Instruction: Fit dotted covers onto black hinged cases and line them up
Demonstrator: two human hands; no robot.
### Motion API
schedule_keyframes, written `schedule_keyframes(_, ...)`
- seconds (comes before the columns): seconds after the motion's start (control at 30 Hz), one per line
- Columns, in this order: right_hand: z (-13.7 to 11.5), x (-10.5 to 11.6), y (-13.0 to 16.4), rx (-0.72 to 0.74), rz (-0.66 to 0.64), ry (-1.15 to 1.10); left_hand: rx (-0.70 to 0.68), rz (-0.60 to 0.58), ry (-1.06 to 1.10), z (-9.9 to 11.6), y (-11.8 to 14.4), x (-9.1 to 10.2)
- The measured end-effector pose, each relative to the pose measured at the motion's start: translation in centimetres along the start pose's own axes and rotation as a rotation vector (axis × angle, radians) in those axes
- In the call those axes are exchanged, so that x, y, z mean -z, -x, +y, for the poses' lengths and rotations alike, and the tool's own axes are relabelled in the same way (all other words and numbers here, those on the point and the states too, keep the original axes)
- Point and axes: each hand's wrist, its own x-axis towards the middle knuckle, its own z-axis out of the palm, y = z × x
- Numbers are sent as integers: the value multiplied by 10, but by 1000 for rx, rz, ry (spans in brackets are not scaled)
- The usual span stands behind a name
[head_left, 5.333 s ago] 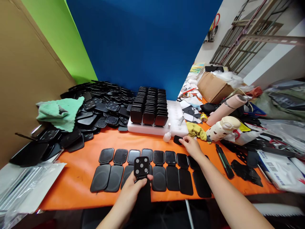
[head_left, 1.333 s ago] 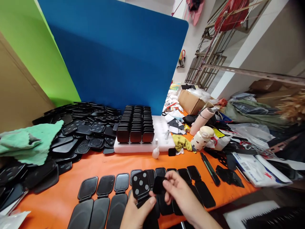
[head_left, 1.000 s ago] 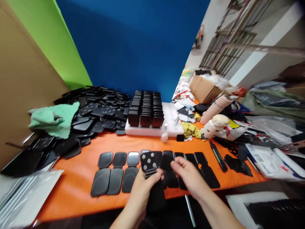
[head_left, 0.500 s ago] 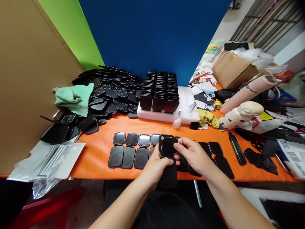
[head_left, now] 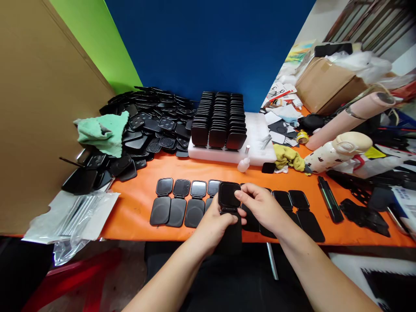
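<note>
My left hand [head_left: 212, 225] is closed around a black hinged two-panel device [head_left: 231, 242], its thumb lying across the middle near the hinge. The device is unfolded, with a larger lower panel hanging toward me. In its square upper frame lies a glossy black square plate [head_left: 228, 194]. My right hand [head_left: 261, 206] pinches the right edge of that plate, thumb on the face; its other fingers are partly hidden behind the device. Similar unfolded hinged devices [head_left: 161, 211] lie in a row on the orange tabletop [head_left: 136, 193], to both sides of my hands.
Black panels stand in stacked rows [head_left: 217, 125] on a white foam block [head_left: 224, 157], with a small dropper bottle [head_left: 243, 164] in front. Loose black parts [head_left: 146, 125] and a green cloth [head_left: 104, 130] are at left. Bottles [head_left: 334, 151], a yellow cloth [head_left: 287, 157] and a carton [head_left: 328, 84] crowd the right.
The square plate has moved from lying offset over the upper frame, with pale discs showing at left, to covering it evenly. My hands keep nearly the same grip; the view shifted slightly.
</note>
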Motion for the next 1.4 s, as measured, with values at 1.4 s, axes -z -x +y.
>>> schedule_keyframes(1.4, 29, -12, 12, 42, 169, 232, -401, 141, -377, -30, -1, 15)
